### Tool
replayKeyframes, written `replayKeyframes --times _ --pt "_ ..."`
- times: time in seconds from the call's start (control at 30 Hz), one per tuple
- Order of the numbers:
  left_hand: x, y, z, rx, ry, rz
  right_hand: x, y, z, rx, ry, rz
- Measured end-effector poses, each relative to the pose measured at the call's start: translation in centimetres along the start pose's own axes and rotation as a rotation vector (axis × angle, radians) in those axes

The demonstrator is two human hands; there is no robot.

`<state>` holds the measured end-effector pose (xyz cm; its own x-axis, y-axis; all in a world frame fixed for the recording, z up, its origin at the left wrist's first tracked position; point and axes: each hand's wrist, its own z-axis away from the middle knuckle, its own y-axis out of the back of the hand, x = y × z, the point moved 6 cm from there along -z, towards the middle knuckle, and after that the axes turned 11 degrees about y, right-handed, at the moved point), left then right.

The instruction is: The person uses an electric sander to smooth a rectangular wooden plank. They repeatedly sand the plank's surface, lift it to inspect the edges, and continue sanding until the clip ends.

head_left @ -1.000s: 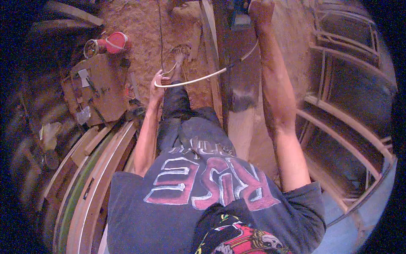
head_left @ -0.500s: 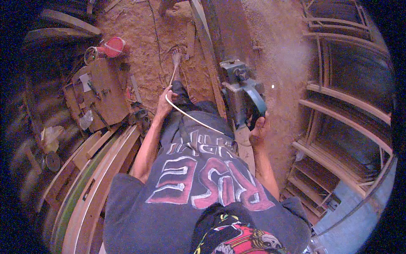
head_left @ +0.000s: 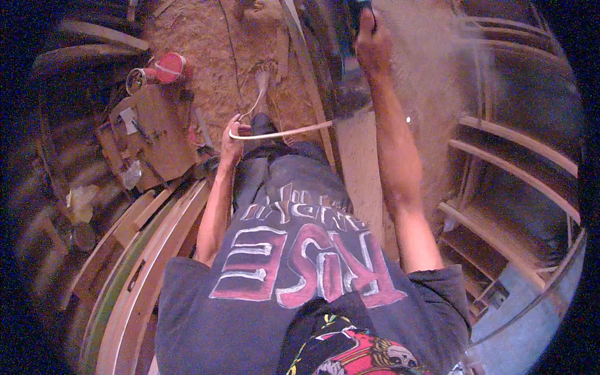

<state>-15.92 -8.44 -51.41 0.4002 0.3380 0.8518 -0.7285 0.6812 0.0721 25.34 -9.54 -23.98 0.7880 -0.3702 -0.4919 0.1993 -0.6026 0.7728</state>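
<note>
My right hand (head_left: 374,47) reaches far forward near the top edge, its fingers closed round the handle of a power planer (head_left: 364,5). Only a dark, teal-edged part of the planer shows; the rest is blurred or cut off. Beneath my right arm lies a long wooden board (head_left: 361,159), its pale surface running away from me. My left hand (head_left: 232,134), closed, grips a pale power cord (head_left: 287,132). From that hand one stretch of cord runs right toward the board, another loops down past my bare foot (head_left: 262,78).
To the left stand a wooden box (head_left: 153,137) with small tools on it and a red container (head_left: 169,67). Curved wooden pieces (head_left: 134,275) lean at the lower left. Wooden frames (head_left: 512,172) line the right side, beside dust-covered ground (head_left: 431,81).
My right hand has pushed the planer far forward along the board, uncovering the near surface. My left hand has shifted slightly left, and the cord now stretches more nearly level.
</note>
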Motion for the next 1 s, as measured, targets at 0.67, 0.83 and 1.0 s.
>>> replayKeyframes --times 0.67,0.83,1.0 --pt "6.1 -4.9 2.1 -0.197 0.091 -0.225 3.8 16.4 32.3 -0.253 -0.422 -0.094" --pt "6.0 -5.0 1.6 -0.222 0.178 -0.022 3.5 12.9 24.3 -0.261 -0.198 0.130" --pt "4.5 -2.6 0.3 -0.210 0.243 0.109 1.5 7.2 8.9 -0.099 -0.125 -0.045"
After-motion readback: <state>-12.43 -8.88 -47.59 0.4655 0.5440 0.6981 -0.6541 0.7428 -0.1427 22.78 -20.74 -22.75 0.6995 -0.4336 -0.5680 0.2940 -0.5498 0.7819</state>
